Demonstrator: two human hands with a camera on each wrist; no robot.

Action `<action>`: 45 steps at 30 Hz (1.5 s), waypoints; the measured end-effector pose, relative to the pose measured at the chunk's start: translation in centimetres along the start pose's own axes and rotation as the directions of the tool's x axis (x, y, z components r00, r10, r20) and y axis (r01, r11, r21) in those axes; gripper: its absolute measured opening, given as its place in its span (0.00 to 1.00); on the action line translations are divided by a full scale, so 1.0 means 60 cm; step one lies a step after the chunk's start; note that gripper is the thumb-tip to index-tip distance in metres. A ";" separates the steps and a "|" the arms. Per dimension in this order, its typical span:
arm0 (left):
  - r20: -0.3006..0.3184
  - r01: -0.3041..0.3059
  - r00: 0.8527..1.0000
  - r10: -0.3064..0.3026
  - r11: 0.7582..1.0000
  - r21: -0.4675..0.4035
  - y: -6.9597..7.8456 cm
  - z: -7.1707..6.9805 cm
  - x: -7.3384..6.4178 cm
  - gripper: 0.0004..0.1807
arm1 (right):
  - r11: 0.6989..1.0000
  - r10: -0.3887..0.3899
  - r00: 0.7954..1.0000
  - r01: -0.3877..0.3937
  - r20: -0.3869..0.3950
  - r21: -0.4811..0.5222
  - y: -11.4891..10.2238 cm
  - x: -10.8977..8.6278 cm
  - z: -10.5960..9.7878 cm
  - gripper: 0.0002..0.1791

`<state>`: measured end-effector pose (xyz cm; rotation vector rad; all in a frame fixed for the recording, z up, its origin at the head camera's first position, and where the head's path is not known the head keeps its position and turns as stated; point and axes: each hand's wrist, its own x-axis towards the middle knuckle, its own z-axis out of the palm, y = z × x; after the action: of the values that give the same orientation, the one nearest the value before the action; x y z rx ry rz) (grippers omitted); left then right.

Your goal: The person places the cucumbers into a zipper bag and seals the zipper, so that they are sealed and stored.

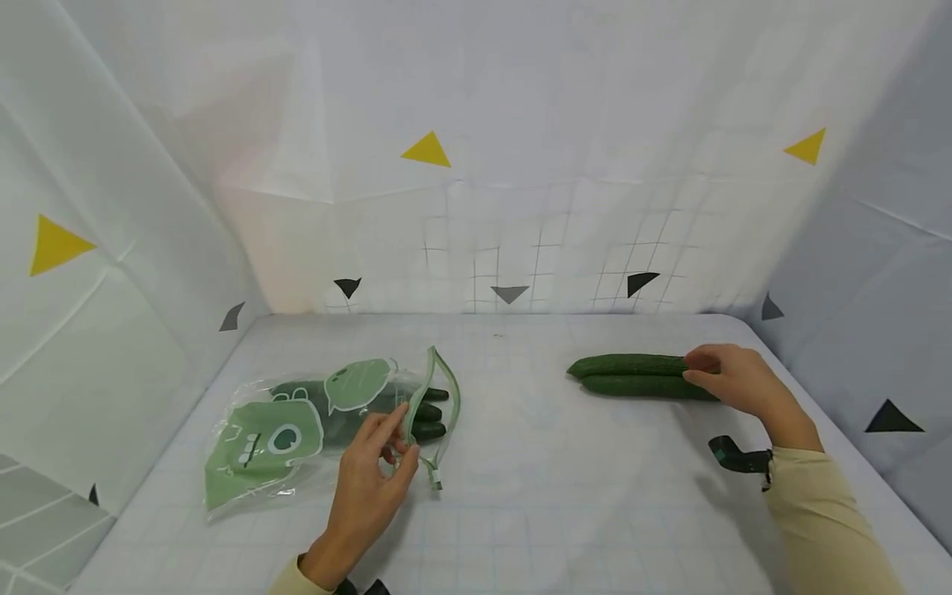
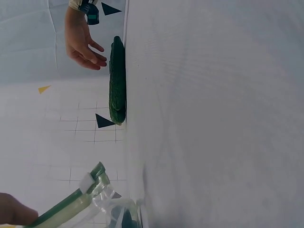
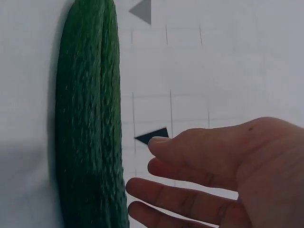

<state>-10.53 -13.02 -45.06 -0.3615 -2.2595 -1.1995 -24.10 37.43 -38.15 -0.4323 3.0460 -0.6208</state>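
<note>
Left hand (image 1: 369, 479) at bag (image 1: 256, 450), right hand (image 1: 740, 382) near cucumbers (image 1: 632, 383), table (image 1: 521, 463) between

mid tbl (image 1: 513, 463) free, bag (image 1: 286, 438) L — cukes (image 1: 632, 385) R

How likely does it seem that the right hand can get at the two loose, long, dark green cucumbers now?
Probably yes: the right hand is very near the two cucumbers, holds nothing, has its fingers apart, and no other thing shows between them.
</note>
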 end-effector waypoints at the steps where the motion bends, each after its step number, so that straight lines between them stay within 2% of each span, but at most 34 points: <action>1: 0.001 0.002 1.000 -0.002 1.000 0.002 0.000 0.000 0.000 0.33 | 1.000 0.012 1.000 -0.012 0.006 -0.002 0.006 -0.002 -0.002 0.22; 9: 0.008 0.004 1.000 -0.004 1.000 -0.007 0.002 0.002 -0.002 0.33 | 0.997 0.082 0.996 -0.082 0.040 -0.014 0.053 -0.011 0.002 0.23; 15: 0.010 0.001 1.000 -0.001 1.000 -0.005 0.002 0.002 -0.002 0.33 | 0.997 0.073 0.996 -0.073 0.057 -0.002 0.083 -0.011 0.008 0.24; 21: 0.007 0.000 1.000 0.000 1.000 -0.002 0.003 0.001 0.000 0.33 | 0.996 0.076 0.994 -0.073 0.079 -0.044 0.098 -0.014 0.007 0.26; 30: 0.006 0.003 1.000 -0.003 1.000 0.006 0.003 0.001 0.000 0.33 | 0.998 0.045 0.991 -0.039 0.124 -0.047 0.107 -0.021 0.003 0.26; 37: 0.000 0.006 1.000 -0.006 1.000 -0.002 0.002 0.000 0.001 0.33 | 0.998 0.026 0.989 -0.017 0.147 -0.058 0.117 -0.029 0.008 0.29; 45: 0.000 0.004 1.000 -0.004 1.000 0.001 0.004 -0.001 0.003 0.33 | 0.996 -0.083 0.995 0.083 0.060 -0.009 0.141 -0.049 0.032 0.27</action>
<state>-10.55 -12.96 -44.74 -0.3568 -2.2622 -1.2001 -23.43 44.94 -43.31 -0.5695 2.9898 -0.5829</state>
